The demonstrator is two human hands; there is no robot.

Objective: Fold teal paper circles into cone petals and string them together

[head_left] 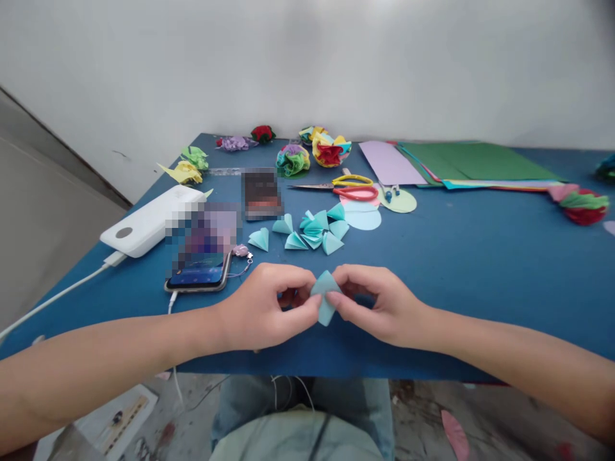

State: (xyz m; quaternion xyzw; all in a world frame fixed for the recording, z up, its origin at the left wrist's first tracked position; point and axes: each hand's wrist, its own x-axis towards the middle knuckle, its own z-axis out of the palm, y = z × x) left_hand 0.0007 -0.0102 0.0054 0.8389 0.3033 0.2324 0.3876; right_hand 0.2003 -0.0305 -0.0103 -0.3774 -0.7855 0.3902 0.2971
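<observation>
I see my left hand (262, 307) and right hand (379, 304) pinching a folded light-blue paper piece (325, 296) between their fingers (307, 310), just above the blue tabletop (480, 269). Beyond it lie more folded blue pieces (312, 230), scissors (346, 187) and a phone (199, 275).

Light-blue folded paper (325, 301), blue table (480, 269), seemingly red-and-yellow scissors (353, 187).

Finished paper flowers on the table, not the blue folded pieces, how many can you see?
5 clear ones: purple, red and two multicoloured along the back, one red-green at right. Scraps at the edges may be more.
</observation>
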